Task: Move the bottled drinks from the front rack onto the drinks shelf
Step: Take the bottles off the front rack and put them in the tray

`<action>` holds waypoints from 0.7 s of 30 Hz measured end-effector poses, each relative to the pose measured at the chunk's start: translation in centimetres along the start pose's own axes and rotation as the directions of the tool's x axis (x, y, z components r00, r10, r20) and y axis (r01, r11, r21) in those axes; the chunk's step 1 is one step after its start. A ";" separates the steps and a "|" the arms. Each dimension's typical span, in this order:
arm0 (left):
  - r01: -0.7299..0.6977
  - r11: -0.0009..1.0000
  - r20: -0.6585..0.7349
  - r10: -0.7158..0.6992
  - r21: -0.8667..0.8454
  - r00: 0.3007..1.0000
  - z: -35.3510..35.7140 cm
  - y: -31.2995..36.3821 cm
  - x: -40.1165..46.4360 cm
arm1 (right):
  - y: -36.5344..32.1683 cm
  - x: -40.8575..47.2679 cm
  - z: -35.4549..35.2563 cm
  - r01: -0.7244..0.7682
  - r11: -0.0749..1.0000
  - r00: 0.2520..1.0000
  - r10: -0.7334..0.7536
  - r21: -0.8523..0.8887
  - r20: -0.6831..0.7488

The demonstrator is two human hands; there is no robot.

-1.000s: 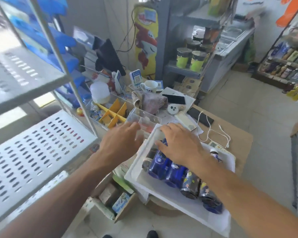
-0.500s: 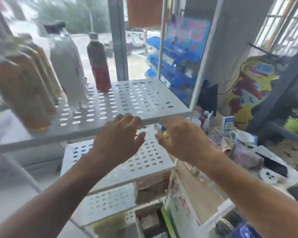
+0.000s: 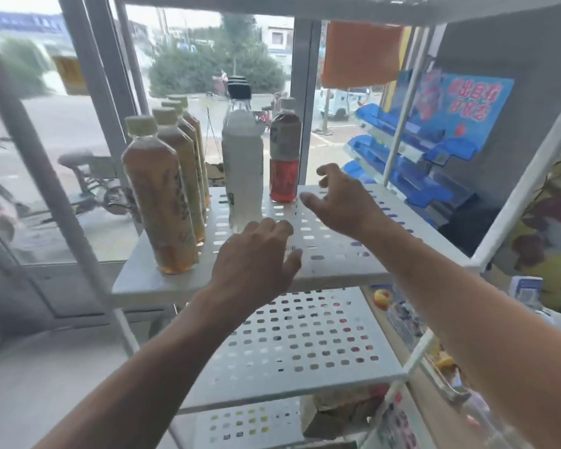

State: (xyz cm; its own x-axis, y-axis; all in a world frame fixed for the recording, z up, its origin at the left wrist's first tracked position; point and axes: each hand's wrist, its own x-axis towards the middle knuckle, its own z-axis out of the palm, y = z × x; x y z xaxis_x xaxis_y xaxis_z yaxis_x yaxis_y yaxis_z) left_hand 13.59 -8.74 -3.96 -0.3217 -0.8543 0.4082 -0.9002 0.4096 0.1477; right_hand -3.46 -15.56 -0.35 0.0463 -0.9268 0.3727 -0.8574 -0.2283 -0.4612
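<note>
We look down from head height at a white perforated metal shelf (image 3: 337, 257) on a white-framed rack that stands against a shop window. Our left hand (image 3: 256, 257) hovers over the front middle of this shelf, fingers loosely bent and holding nothing, its fingertips just in front of a tall bottle with a white label and black cap (image 3: 242, 163). Our right hand (image 3: 344, 202) reaches further in — fingers spread and relaxed, also grasping nothing — just beside a bottle of red drink with a grey label and pale cap (image 3: 285, 157), though we cannot tell whether it touches it. Both bottles stand upright near the back of the shelf. To their left a row of amber tea bottles with pale green caps (image 3: 161, 196) runs from the front edge towards the window, all upright. Below, a second perforated white shelf (image 3: 292, 348) is visible. At the right, blue plastic display trays (image 3: 412, 163) hang beneath a blue poster (image 3: 460, 102), and an orange sheet (image 3: 360, 55) hangs higher up.
</note>
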 end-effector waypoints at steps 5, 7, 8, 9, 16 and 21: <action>0.021 1.000 0.009 -0.021 -0.008 1.000 0.7 -1.0 1.3 | -1.0 5.5 1.9 -0.130 0.989 0.991 0.128 0.065 0.028; 0.027 1.000 0.008 -0.027 0.001 1.000 0.9 -1.4 1.7 | -1.3 7.3 2.8 -0.184 0.972 0.983 0.182 0.143 0.025; 0.030 1.000 0.002 -0.030 0.003 1.000 1.0 -1.7 1.9 | -1.4 8.2 3.3 -0.209 0.958 0.978 0.210 0.194 0.019; 0.033 0.999 -0.005 -0.033 0.002 0.999 1.0 -1.9 2.0 | -1.4 9.0 3.8 -0.230 0.942 0.972 0.234 0.245 0.012; 0.049 0.998 -0.038 -0.051 -0.046 0.998 1.3 -2.5 1.7 | -0.1 11.9 7.7 -0.214 0.918 0.959 0.263 0.333 -0.107; 0.050 0.998 -0.032 -0.051 -0.045 0.998 1.3 -2.6 1.6 | 0.6 11.2 7.4 -0.176 0.919 0.948 0.255 0.354 -0.190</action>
State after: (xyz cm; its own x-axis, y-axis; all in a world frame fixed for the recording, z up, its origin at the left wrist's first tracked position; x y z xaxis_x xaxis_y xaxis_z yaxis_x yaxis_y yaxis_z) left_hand 15.04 -11.60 -4.91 -0.2658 -0.8634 0.4288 -0.9010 0.3807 0.2082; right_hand 0.37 -28.28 -2.43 -0.2719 -0.8803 0.3889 -0.6143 -0.1523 -0.7742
